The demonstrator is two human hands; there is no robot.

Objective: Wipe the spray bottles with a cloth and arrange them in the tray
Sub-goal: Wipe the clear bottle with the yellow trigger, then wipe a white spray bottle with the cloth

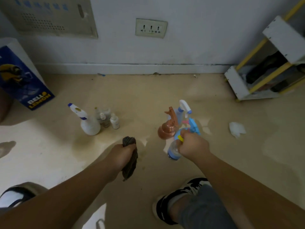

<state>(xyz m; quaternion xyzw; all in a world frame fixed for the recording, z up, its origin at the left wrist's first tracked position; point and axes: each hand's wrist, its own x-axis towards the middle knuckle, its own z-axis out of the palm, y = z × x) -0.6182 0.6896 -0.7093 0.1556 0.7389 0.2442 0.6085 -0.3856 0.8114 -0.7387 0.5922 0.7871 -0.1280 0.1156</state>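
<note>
Head view: both hands are seen low over the floor, each one occupied.
Left hand (123, 154): clenched round a dark cloth (130, 164), whose loose end hangs below the fist.
Right hand (193, 147): closed round a small bottle (173, 151); only its pale blue body is seen, sticking out left of the grip. If the body is rubbed hard while it is held so partly, it could be twisted out of the fingers.
Cloth and bottle: kept apart, so wiping is judged not yet begun.
Cluster just beyond the right grip: a copper bottle (165, 130), a white sprayer (183, 108) and a blue sprayer (194, 125) are packed together. Whether the blue one is touched by the knuckles cannot be told; one could be tipped by a careless lift.
Beyond the left grip: a big white sprayer (90, 123) with little bottles (114, 121), well apart from the cloth.
Floor (148, 100): shiny patches, perhaps wet, are seen near the right grip; a slip is possible.
Tray: not recognised anywhere, so the placing spot may be misjudged.
</note>
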